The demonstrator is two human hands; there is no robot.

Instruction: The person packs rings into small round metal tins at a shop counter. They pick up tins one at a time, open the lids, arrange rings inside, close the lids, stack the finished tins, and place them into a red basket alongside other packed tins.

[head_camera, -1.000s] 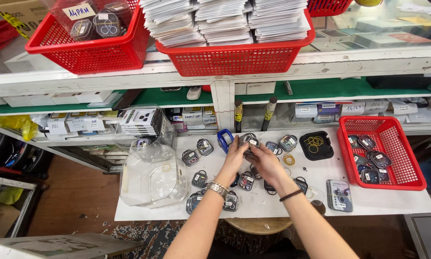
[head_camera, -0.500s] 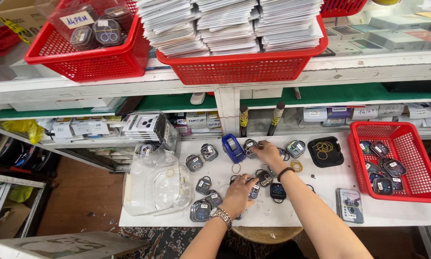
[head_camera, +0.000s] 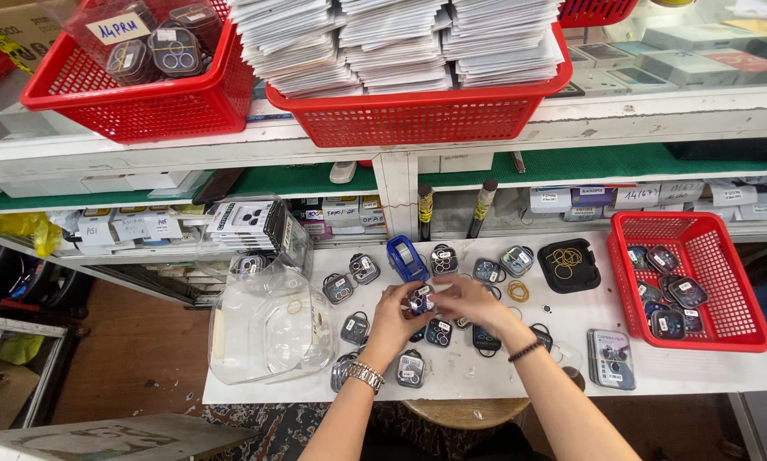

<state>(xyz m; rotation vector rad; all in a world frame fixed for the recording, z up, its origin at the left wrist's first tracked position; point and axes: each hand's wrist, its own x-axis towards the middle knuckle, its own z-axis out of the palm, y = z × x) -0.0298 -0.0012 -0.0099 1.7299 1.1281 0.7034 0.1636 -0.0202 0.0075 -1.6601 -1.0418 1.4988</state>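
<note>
Both hands now brought together over mid-table, pinching one small round case [head_camera: 420, 298].

Half a second back, spread apart among the scattered cases; now joined, so one piece singled out from the lot. Left to right: clear plastic bag [head_camera: 268, 329] at the table's left end; left hand [head_camera: 394, 316], watch at the wrist, fingers closed on the case; blue tape dispenser [head_camera: 406, 257] just behind; right hand [head_camera: 471, 300], dark band at the wrist, fingertips closed on the same case; black tray of rubber bands [head_camera: 569, 265]; red basket [head_camera: 725, 320] holding more dark cases. Overhead, two red baskets: left with a white handwritten label, middle with stacked white packets.
</note>
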